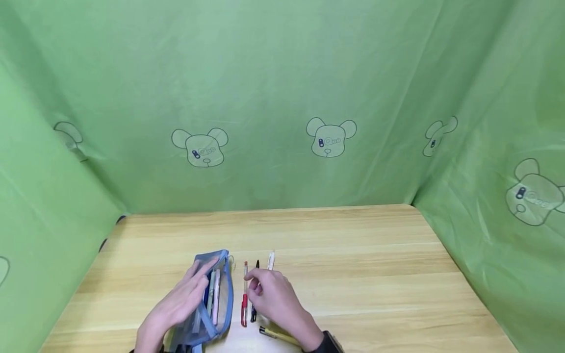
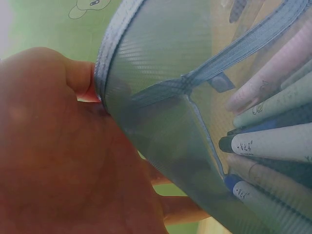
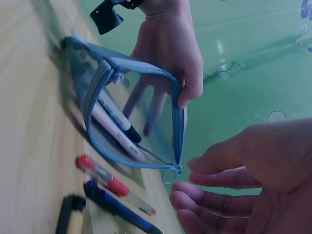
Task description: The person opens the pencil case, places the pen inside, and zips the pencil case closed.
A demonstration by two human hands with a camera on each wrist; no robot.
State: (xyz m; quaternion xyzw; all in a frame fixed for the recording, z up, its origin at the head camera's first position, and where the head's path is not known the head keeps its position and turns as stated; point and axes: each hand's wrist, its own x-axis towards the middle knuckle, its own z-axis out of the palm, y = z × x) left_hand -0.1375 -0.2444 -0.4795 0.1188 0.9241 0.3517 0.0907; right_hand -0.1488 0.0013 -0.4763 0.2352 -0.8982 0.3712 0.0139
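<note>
A blue mesh pencil pouch (image 1: 220,304) lies on the wooden table with its zip open and several pens inside (image 2: 273,141). My left hand (image 1: 194,284) grips the pouch's upper edge (image 3: 146,70), thumb outside and fingers inside, and holds the mouth wide. My right hand (image 1: 256,287) hovers just right of the pouch with relaxed, slightly curled fingers (image 3: 214,200) and holds nothing. Under it lie a red pen (image 1: 244,306), a dark pen (image 1: 254,314) and a white pen (image 1: 271,261); the red pen (image 3: 102,176) and dark pen (image 3: 114,204) are closest to the pouch.
A yellow-and-black pen (image 1: 275,334) lies near the table's front edge by my right wrist. Green cloth walls with bear prints (image 1: 331,137) close in the table (image 1: 375,255) at the back and both sides.
</note>
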